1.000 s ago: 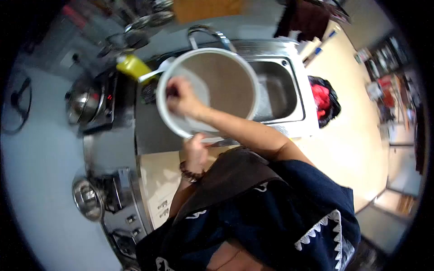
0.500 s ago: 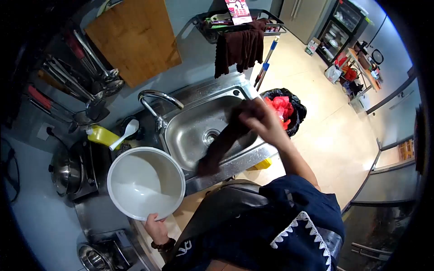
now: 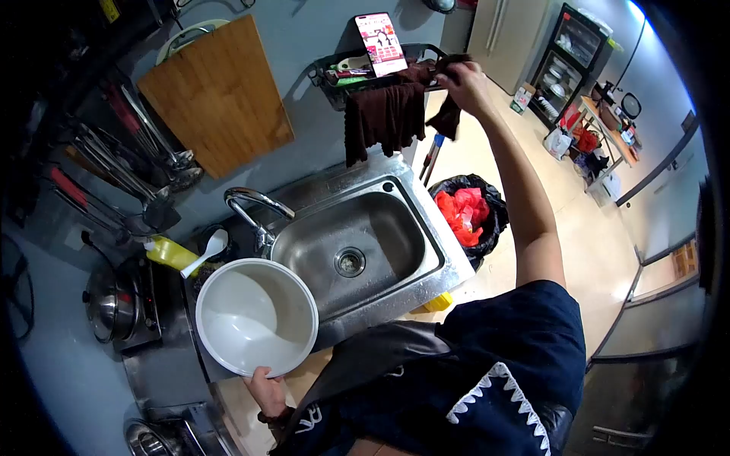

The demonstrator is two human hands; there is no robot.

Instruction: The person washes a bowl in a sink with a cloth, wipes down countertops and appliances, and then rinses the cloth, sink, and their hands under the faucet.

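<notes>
- Evidently, the left hand [image 3: 266,393] has its fingers bent close around the near rim of a round white tub [image 3: 239,300], gripping only that one edge.
- The tub stands upright, mouth up, at the left end of the steel sink [image 3: 319,239], over the table [image 3: 156,372]; its base is out of sight, so I cannot tell how much weight rests there.
- Its wall looks smooth and rigid, probably fairly light for its width; it could turn slippery if wet, and would likely tip if lifted by one side. Opposite points of the rim should make the steadiest hold.
- The right hand [image 3: 464,82], raised and closed into a loose fist, grips a dark brown cloth [image 3: 447,118] at the right end of the black wall rack [image 3: 325,85].
- That cloth hangs limp, so it should be soft, light and unbreakable; bunching it at the middle or pinching a corner should both serve.
- Another brown cloth [image 3: 384,121] drapes from the rack just beside it.
</notes>
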